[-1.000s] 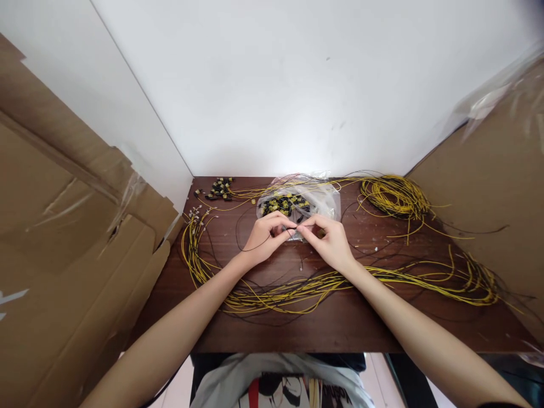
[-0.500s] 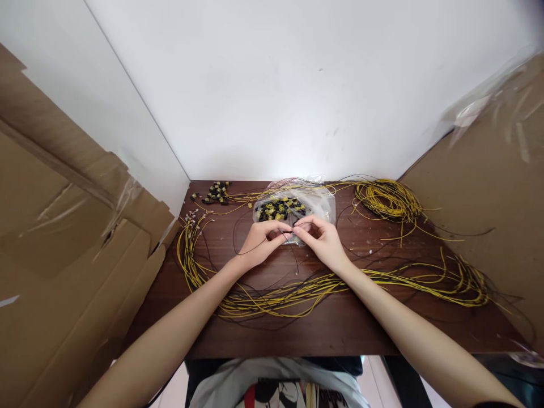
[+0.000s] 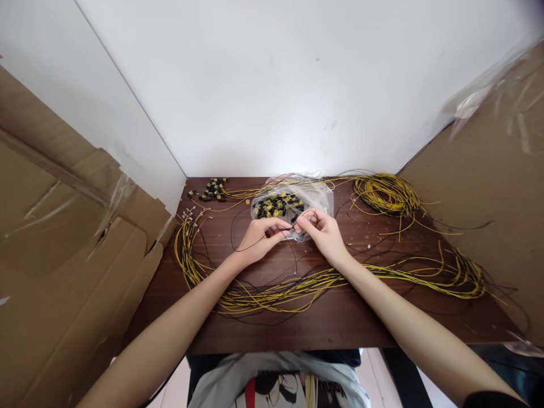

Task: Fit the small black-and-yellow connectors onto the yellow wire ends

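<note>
My left hand and my right hand meet above the middle of the table, fingertips almost touching. Between thumb and forefinger, the left pinches a thin black wire that loops out to the left; one end dangles below the fingers. My right hand is pinched at the same wire, near a small dark part too small to make out. Just behind the fingers lies a clear plastic bag with black and yellow connectors on it.
A bundle of yellow and black wires curves across the table front, with white tips at its left end. Coiled wires lie back right, running to connectors back left. Cardboard stands at left, more cardboard at right.
My right hand has shifted slightly, its fingers now turned more upward around the wire. The left hand keeps its pinch. The whole view has tilted a little.
</note>
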Demonstrator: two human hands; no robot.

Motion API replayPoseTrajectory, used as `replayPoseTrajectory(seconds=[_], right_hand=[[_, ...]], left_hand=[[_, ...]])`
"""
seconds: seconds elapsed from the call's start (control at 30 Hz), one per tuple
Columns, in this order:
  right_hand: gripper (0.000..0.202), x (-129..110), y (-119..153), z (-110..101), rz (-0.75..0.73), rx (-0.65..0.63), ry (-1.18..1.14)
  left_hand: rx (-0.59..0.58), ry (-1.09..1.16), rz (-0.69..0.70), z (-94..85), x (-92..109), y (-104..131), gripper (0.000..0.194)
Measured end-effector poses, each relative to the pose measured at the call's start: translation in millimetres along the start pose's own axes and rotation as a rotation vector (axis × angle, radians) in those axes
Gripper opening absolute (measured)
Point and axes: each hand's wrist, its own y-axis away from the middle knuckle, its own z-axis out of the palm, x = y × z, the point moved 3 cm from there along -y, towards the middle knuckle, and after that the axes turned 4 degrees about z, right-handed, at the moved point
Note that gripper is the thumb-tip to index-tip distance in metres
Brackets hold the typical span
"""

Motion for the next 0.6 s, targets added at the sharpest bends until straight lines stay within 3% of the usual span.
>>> replayPoseTrajectory(seconds=[0.2,0.43,0.6], right_hand=[[0.018,3.5,0.1,0.1,-0.033,-0.071,0.118],[0.027,-1.4,-0.5,-0.6,0.026,-0.011,-0.064],[0.026,-2.7,-0.6,-1.5,-0.008,-0.026,-0.010]], left_hand=[[0.006,0.019,-0.016,0.7,-3.4,-0.3,0.022],[-0.012,0.032,-0.033,1.4,-2.4,-0.6,0.022],[-0.015,0.032,-0.019,0.9,-0.4,-0.7,0.021]])
